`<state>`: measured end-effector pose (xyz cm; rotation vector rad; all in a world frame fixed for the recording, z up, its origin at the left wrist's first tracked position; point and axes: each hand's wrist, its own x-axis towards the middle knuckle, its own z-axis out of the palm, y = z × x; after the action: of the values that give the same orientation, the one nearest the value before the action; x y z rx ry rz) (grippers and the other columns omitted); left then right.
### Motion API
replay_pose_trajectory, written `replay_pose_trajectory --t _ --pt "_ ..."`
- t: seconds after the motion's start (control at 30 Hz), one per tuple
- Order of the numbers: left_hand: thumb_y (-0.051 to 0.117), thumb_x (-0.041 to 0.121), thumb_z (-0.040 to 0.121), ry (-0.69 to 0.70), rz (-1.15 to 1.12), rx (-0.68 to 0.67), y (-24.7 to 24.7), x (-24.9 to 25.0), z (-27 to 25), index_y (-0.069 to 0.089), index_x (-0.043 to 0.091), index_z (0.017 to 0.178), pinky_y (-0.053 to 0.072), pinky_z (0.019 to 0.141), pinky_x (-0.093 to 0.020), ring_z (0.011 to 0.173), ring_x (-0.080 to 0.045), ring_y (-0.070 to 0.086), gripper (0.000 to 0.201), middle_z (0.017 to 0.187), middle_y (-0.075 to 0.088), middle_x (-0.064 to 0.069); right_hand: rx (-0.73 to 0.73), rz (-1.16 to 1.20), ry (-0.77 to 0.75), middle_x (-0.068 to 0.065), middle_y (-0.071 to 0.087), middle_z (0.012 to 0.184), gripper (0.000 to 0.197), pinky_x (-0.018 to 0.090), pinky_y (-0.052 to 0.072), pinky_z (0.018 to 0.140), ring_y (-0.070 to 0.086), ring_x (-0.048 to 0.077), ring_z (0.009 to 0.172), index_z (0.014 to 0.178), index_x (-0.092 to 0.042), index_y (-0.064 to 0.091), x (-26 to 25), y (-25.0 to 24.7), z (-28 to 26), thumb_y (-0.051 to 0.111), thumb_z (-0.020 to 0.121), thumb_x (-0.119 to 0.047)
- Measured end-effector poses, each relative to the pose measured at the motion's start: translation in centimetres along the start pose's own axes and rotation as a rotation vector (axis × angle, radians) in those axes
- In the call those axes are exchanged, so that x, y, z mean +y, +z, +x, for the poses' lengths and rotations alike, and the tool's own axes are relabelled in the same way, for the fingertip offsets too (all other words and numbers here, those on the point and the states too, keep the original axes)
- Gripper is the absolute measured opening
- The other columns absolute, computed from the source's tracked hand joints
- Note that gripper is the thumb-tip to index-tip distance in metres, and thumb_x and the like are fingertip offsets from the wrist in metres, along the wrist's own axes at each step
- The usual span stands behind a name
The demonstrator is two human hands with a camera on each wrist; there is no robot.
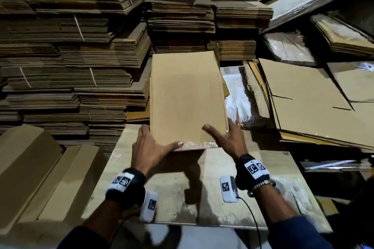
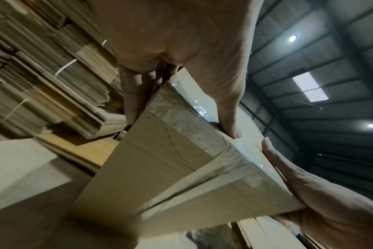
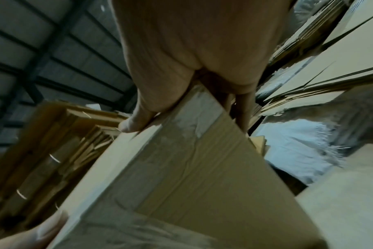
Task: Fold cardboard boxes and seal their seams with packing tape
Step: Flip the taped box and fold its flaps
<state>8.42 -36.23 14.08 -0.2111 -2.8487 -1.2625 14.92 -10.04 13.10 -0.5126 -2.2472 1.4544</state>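
Observation:
A folded-up brown cardboard box [image 1: 187, 97] is held in the air above the work board [image 1: 263, 204], its long top face running away from me. Clear packing tape [image 1: 199, 144] shines along its near edge and covers the near end [image 2: 194, 128] [image 3: 181, 134]. My left hand [image 1: 150, 147] grips the near left corner, thumb on top, fingers [image 2: 131, 101] down the left side. My right hand [image 1: 226, 139] grips the near right corner [image 3: 202, 104] the same way, thumb lying across the top.
Tall stacks of flat cardboard [image 1: 70, 56] fill the left and back. Loose flat sheets [image 1: 303, 103] and a white plastic bag [image 1: 236, 99] lie on the right. Folded long boxes [image 1: 30, 168] sit at the lower left.

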Motion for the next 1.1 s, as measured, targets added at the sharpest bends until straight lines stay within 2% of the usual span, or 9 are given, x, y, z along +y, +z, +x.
replay_pose_trajectory --t 0.17,0.27,0.47,0.6,0.67,0.73,0.83,0.97,1.1 --pt "0.093 0.066 0.055 0.002 0.056 -0.123 3.0 -7.9 -2.3 0.032 0.028 0.125 0.058 0.090 -0.050 0.112 -0.032 0.063 0.100 0.130 0.052 -0.004 -0.079 -0.087 0.141 -0.009 0.074 0.110 0.096 0.037 0.064 0.076 0.074 0.011 0.094 0.133 -0.031 0.049 5.3 2.4 -4.8 0.096 0.055 -0.062" --pt "0.085 0.065 0.065 0.010 0.190 -0.239 4.7 -12.6 -2.4 0.040 0.023 0.136 0.058 0.085 -0.044 0.111 -0.036 0.067 0.093 0.131 0.065 -0.009 -0.110 -0.250 0.267 -0.004 0.071 0.111 0.091 0.040 0.059 0.086 0.069 0.020 0.099 0.126 -0.026 0.048 8.1 3.9 -7.0 0.098 0.055 -0.049" --pt "0.062 0.033 0.091 0.166 0.207 -0.465 5.2 -18.8 -5.0 0.053 0.024 0.115 0.055 0.080 -0.041 0.107 -0.035 0.069 0.027 0.111 0.076 -0.004 -0.054 -0.430 0.477 0.010 0.071 0.118 0.071 0.036 0.055 0.088 0.066 0.032 0.107 0.131 -0.016 0.055 11.8 6.0 -11.8 0.090 0.070 -0.021" --pt "0.056 0.017 0.097 0.211 0.188 -0.480 4.1 -20.4 -5.5 0.053 0.022 0.138 0.054 0.088 -0.038 0.115 -0.034 0.067 0.042 0.126 0.072 -0.007 0.014 -0.420 0.505 0.010 0.073 0.116 0.073 0.037 0.053 0.089 0.066 0.034 0.111 0.131 -0.015 0.056 11.3 5.9 -14.2 0.093 0.069 -0.024" --pt "0.055 0.019 0.099 0.233 0.157 -0.487 3.6 -20.6 -4.9 0.053 0.025 0.139 0.054 0.090 -0.036 0.117 -0.031 0.067 0.040 0.129 0.071 -0.004 0.051 -0.342 0.524 0.010 0.071 0.115 0.093 0.039 0.053 0.094 0.066 0.034 0.116 0.141 -0.017 0.044 10.8 5.5 -15.0 0.097 0.065 -0.022" --pt "0.056 0.022 0.101 0.248 0.115 -0.467 2.9 -20.2 -3.8 0.055 0.032 0.135 0.055 0.090 -0.035 0.114 -0.026 0.069 0.036 0.128 0.072 0.005 0.163 -0.245 0.521 0.019 0.059 0.139 0.134 0.046 0.047 0.109 0.056 0.036 0.132 0.159 -0.017 0.015 10.1 4.9 -15.5 0.102 0.058 -0.024" --pt "0.058 0.024 0.102 0.328 0.037 -0.378 2.0 -18.0 -1.7 0.059 0.029 0.128 0.055 0.086 -0.035 0.108 -0.023 0.071 0.027 0.122 0.073 0.004 0.306 -0.357 0.415 0.021 0.008 0.169 0.164 0.053 0.016 0.127 0.012 0.037 0.157 0.163 -0.014 -0.012 8.2 4.4 -15.7 0.104 0.049 -0.037" --pt "0.067 0.041 0.100 0.441 -0.102 -0.432 1.8 -13.7 1.4 0.062 0.026 0.133 0.054 0.093 -0.036 0.116 -0.014 0.063 0.037 0.132 0.061 0.004 0.262 -0.680 0.117 0.009 -0.009 0.172 0.159 0.055 0.001 0.120 -0.004 0.033 0.157 0.164 -0.027 -0.010 3.6 4.4 -16.5 0.100 0.052 -0.046" --pt "0.071 0.044 0.096 0.609 -0.128 -0.710 3.5 -10.8 3.2 0.064 0.033 0.134 0.048 0.101 -0.021 0.129 -0.017 0.056 0.040 0.137 0.055 0.004 0.029 -0.738 0.010 -0.002 0.038 0.153 0.093 0.066 0.033 0.112 0.023 0.025 0.148 0.150 -0.032 0.041 1.9 4.3 -16.9 0.086 0.070 -0.027"
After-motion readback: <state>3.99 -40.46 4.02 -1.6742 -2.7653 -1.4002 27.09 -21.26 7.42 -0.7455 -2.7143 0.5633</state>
